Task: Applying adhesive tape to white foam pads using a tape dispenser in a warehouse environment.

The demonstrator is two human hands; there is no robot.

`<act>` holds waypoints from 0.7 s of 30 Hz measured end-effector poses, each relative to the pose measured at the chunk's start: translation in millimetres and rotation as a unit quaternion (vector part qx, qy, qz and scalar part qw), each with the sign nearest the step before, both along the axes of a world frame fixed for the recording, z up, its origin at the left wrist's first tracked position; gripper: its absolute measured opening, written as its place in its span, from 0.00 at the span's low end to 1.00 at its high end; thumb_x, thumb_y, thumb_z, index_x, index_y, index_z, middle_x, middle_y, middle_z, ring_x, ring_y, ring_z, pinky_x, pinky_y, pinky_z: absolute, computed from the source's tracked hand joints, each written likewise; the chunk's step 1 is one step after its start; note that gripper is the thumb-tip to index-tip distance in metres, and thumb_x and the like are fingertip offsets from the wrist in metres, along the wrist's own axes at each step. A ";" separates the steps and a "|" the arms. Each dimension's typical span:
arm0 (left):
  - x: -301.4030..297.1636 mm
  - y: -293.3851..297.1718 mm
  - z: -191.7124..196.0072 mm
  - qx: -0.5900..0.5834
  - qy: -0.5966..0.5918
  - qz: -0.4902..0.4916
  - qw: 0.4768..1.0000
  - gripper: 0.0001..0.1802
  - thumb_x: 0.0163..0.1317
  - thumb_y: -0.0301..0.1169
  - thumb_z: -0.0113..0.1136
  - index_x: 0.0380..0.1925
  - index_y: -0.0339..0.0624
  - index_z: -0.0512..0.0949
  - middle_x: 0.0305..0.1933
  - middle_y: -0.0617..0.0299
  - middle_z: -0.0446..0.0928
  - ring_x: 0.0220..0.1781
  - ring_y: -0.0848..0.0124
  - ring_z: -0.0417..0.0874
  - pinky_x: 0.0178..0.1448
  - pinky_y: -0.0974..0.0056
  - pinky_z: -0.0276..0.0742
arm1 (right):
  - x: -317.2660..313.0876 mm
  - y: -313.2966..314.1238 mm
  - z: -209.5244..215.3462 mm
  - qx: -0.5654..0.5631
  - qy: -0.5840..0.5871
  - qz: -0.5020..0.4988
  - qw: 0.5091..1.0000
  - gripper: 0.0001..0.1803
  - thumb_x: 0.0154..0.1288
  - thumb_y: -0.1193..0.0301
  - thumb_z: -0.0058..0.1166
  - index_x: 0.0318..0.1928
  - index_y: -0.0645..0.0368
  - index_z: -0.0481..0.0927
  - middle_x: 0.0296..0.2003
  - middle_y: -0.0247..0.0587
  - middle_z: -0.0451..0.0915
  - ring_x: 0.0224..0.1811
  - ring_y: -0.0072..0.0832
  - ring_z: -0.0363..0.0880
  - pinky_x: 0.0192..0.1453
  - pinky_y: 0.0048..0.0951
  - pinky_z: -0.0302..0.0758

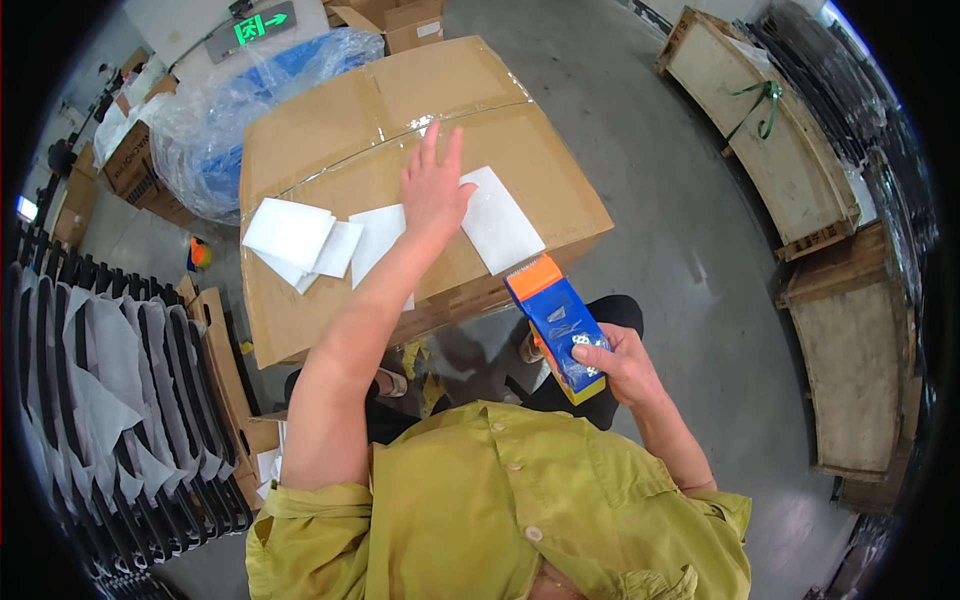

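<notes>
A blue tape dispenser [560,330] with an orange toothed end is gripped in my right hand [628,366], its toothed end angled toward the carton's near right edge. My left hand [432,190] reaches out over the large cardboard carton [540,150], its fingers spread and holding nothing. Beside that thumb lies a white foam sheet [502,222], which overhangs the carton's near edge slightly. Another white sheet [374,240] is partly covered by my left forearm. Several more white sheets [290,236] are loosely piled on the carton's left part. Clear tape [330,172] runs along the carton's top seam.
Plastic-wrapped blue material [225,130] bulges behind the carton at left. Stacked black frames with pale wrapping sheets [105,370] stand at the left. Wooden crates [770,130] line the right side, across grey floor [690,250]. A smaller open carton [405,25] sits behind.
</notes>
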State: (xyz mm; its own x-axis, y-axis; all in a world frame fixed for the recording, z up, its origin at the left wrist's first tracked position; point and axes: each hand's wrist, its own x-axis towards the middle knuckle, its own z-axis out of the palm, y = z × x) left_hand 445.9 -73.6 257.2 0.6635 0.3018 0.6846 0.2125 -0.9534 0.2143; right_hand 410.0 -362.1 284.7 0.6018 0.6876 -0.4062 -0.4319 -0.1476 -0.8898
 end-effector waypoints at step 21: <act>-66.9 -88.6 0.2 -0.878 0.032 -0.149 0.454 0.17 0.55 0.35 0.59 0.40 0.37 0.71 0.36 0.54 0.77 0.35 0.65 0.81 0.40 0.65 0.79 | -39.5 -44.5 0.4 -0.015 -0.092 0.028 0.995 0.20 0.50 0.63 0.63 0.38 0.67 0.76 0.30 0.36 0.78 0.30 0.17 0.72 0.35 0.20 0.70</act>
